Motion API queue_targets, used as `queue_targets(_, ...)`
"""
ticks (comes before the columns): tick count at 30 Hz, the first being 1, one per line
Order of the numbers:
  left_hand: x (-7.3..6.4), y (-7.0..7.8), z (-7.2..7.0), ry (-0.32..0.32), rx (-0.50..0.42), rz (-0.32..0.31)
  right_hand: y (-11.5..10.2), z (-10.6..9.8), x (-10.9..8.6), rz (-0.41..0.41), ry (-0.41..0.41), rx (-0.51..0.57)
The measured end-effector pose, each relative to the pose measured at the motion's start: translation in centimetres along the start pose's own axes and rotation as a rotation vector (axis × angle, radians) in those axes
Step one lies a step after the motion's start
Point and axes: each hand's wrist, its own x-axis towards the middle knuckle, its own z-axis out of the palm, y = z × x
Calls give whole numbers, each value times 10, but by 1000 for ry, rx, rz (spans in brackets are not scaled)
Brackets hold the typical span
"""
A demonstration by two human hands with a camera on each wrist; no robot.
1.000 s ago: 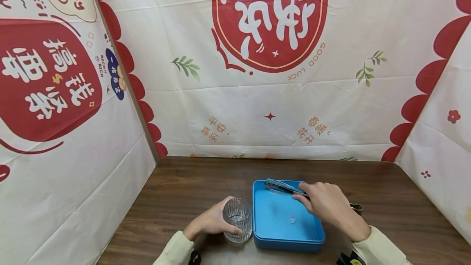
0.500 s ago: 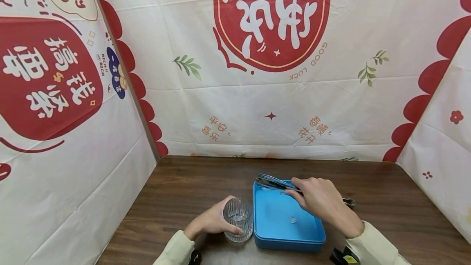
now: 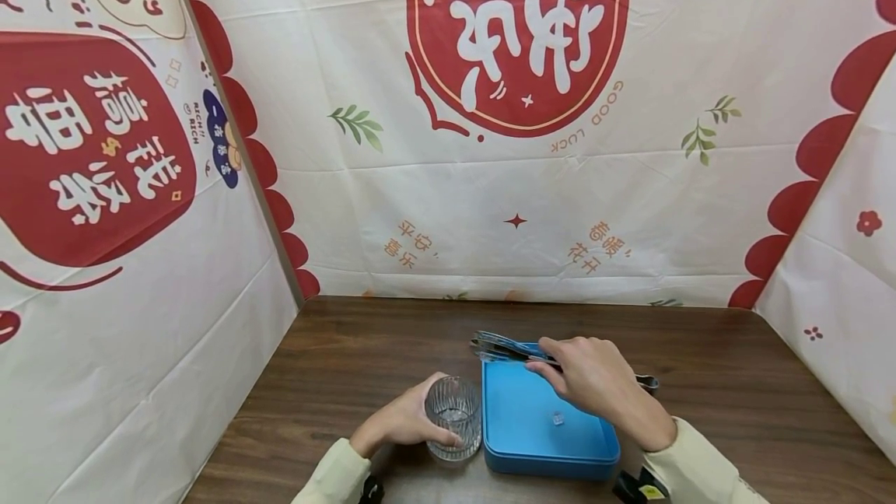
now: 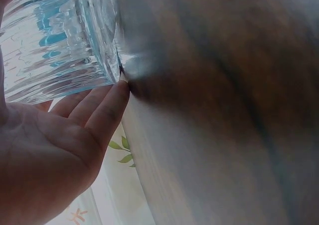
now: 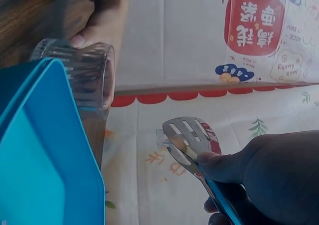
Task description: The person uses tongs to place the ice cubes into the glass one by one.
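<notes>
My left hand [image 3: 402,417] grips a clear ribbed drinking glass [image 3: 448,403] that stands upright on the table, thumb on its near side. In the left wrist view fingers lie along the side of the glass [image 4: 50,50]. My right hand [image 3: 595,379] holds metal tongs [image 3: 500,348] with slotted heads, pointing left over the far left corner of a blue box [image 3: 551,467]. In the right wrist view a small clear cube [image 5: 161,139] shows at the tips of the tongs [image 5: 192,135]. Another clear cube [image 3: 558,418] lies on the floor of the box.
The glass stands close against the left wall of the box on a brown wooden table [image 3: 364,341]. A white printed cloth [image 3: 462,193] hangs behind the table, with more cloth at the left [image 3: 175,317] and right sides.
My right hand has moved left with the tongs, so their tips now reach past the left edge of the box. My left hand and the glass have stayed in place.
</notes>
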Motion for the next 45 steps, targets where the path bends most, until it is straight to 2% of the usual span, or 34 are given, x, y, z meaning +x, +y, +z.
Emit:
queue_targets(7, 0, -1, 1, 4, -4, -1, -9, 3, 3, 2, -26, 30)
queue_targets(19, -1, -1, 1, -1, -12, -30, -19, 8, 8, -47, -29, 57)
queue_targets(26, 0, 0, 0, -9, -29, -22, -26, 13, 8, -68, -44, 75)
queue_targets(40, 1, 0, -1, -1, -30, -4, -30, 22, 7, -93, -64, 102)
queue_targets(45, 0, 1, -1, 8, -1, -33, -30, 23, 6, -102, -66, 98)
